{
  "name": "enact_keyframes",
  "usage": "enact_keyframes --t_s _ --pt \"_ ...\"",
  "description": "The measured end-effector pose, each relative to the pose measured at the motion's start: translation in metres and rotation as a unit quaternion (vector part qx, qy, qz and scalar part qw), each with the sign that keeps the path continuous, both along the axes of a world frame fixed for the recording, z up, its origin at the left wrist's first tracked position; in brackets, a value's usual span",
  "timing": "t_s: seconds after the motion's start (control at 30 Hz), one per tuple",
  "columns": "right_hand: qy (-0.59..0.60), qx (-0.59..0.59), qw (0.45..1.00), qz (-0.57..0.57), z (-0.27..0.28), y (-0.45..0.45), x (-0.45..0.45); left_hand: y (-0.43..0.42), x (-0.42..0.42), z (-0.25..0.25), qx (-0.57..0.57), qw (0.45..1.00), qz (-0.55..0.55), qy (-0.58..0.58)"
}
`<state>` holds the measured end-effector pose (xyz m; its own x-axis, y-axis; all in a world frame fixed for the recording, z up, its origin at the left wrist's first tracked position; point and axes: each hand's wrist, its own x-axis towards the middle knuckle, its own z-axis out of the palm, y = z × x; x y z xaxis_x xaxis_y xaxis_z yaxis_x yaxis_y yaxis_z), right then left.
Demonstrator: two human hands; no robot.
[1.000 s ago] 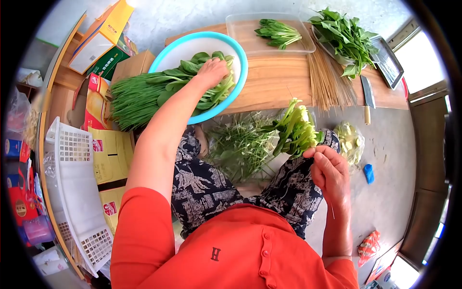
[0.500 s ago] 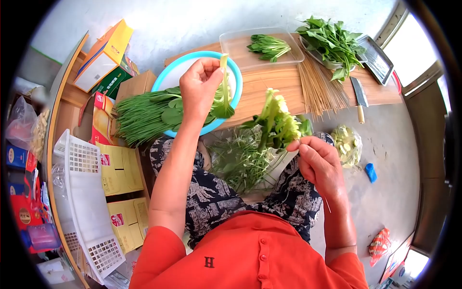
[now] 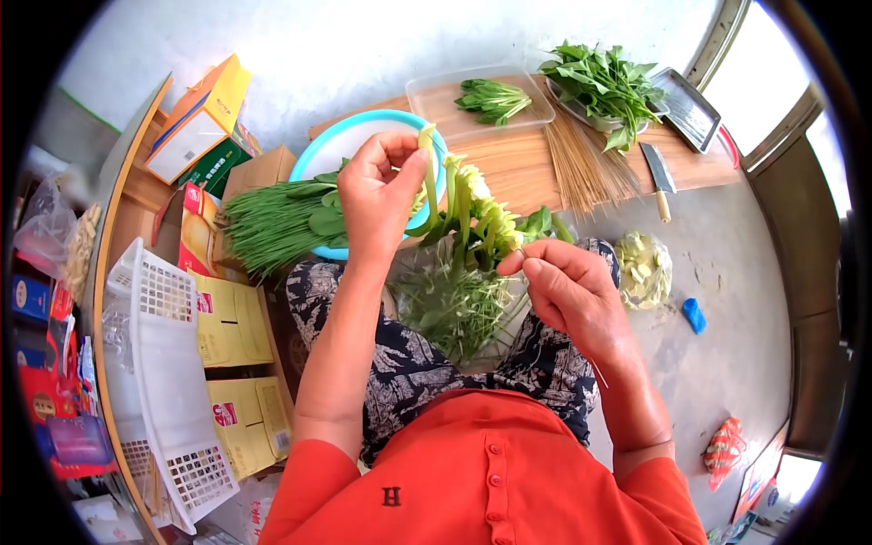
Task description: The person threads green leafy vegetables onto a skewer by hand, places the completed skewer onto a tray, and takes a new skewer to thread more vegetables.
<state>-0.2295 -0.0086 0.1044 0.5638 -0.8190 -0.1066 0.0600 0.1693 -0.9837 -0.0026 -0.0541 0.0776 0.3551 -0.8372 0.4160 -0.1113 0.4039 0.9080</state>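
My left hand pinches a single leafy green stalk by its pale end, above the blue-rimmed bowl. Close to its right, my right hand is closed on a thin stick that carries a row of green leafy vegetables, pale cut ends up. The stick's tail shows below that hand. More leaves and a bundle of long green chives lie in and over the bowl. Under the hands sits a heap of thin green stems.
On the wooden table are a clear tray with greens, loose thin sticks, a plate of leaves, a dark tray and a knife. White baskets and boxes stand left; a bag lies right.
My left hand has lifted a stalk out of the bowl and moved right with it. My right hand has brought the loaded stick left, so the two are now close together.
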Motion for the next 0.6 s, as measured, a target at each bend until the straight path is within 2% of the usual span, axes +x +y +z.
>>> enact_keyframes --t_s 0.6 --pt "0.011 0.011 0.999 0.03 0.0066 0.0041 0.0023 0.0107 0.0062 0.005 -0.018 1.0 0.012 0.007"
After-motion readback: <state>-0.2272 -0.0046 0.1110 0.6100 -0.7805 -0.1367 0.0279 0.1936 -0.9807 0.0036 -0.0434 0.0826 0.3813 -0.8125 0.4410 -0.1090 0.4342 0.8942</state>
